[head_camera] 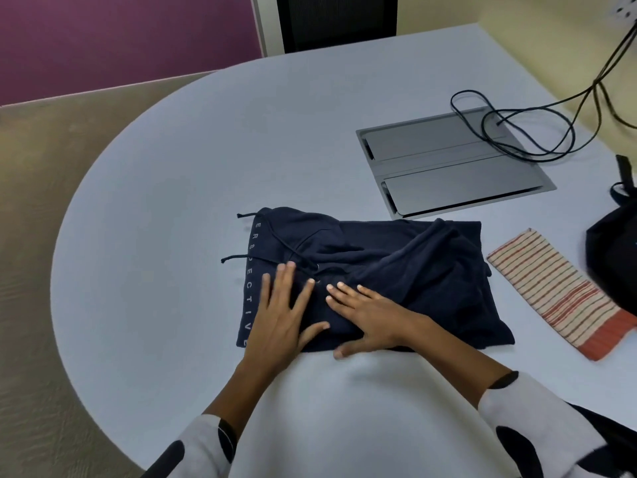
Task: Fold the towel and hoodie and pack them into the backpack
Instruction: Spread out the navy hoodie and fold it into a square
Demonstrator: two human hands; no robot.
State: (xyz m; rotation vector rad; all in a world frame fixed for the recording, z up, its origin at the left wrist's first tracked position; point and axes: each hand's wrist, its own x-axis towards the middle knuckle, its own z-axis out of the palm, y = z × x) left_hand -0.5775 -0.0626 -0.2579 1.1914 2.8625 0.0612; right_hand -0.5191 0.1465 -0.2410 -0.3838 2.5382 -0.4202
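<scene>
A navy hoodie lies folded into a rough rectangle in the middle of the table, its drawstrings trailing off the left edge beside white lettering. My left hand rests flat on its near left part, fingers spread. My right hand lies flat beside it on the near middle, fingers pointing left. Neither hand grips the cloth. A striped cream and orange towel lies folded to the right of the hoodie. The black backpack sits at the right edge of the view, mostly cut off.
The pale grey table has a rounded left end. A grey cable hatch is set into it behind the hoodie, with black cables looping over it. A black chair stands at the far side.
</scene>
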